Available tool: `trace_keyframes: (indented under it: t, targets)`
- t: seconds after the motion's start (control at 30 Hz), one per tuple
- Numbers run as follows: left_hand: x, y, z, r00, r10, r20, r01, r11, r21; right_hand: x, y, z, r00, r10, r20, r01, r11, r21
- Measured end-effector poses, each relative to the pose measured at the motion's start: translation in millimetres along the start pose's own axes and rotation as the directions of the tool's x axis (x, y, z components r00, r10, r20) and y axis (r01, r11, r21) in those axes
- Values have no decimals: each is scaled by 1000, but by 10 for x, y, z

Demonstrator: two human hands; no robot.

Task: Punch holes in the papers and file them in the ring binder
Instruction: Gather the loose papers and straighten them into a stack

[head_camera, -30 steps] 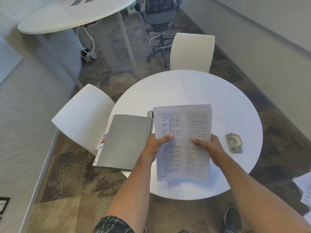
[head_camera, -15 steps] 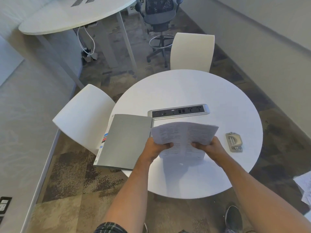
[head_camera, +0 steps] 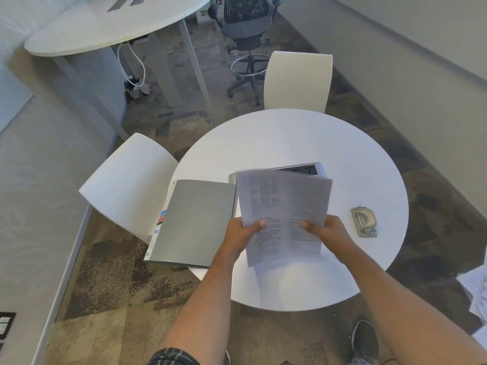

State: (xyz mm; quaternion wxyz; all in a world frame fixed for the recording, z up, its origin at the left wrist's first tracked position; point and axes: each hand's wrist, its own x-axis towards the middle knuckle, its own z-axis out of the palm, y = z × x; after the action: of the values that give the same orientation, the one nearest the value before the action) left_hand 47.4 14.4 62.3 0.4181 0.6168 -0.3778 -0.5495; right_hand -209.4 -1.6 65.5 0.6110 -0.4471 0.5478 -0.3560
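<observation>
I hold a stack of printed papers (head_camera: 283, 206) upright over the round white table (head_camera: 290, 143), its top part blurred by motion. My left hand (head_camera: 243, 233) grips the stack's lower left edge, my right hand (head_camera: 326, 233) its lower right edge. The grey ring binder (head_camera: 195, 219) lies closed on the table's left side, overhanging the edge, just left of my left hand. A metal hole punch (head_camera: 364, 221) sits on the table to the right of my right hand.
A silver power outlet strip (head_camera: 313, 168) set in the table is partly hidden behind the papers. White chairs stand at the left (head_camera: 129, 183) and the far side (head_camera: 297, 80). More loose sheets (head_camera: 477, 293) lie at the right edge. My shoe (head_camera: 365, 341) is on the carpet.
The papers tipped down flat toward the table half a second ago, uncovering the outlet strip, and now stand raised again and cover most of it. Both hands kept their grip.
</observation>
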Motion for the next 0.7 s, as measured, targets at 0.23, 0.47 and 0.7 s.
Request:
trace_keyframes:
  t: [0.23, 0.47, 0.7]
  targets:
    - [-32, -40, 59, 986, -163, 39, 167, 974, -156, -70, 49, 70, 999, 35, 8, -35, 990, 139]
    - [-48, -192, 82, 976, -216, 30, 218, 959, -179, -52, 155, 51, 995, 92, -43, -86, 986, 142]
    - [3, -341, 120, 978, -205, -31, 204, 978, -32, 16, 277, 97, 985, 117, -126, -139, 973, -183]
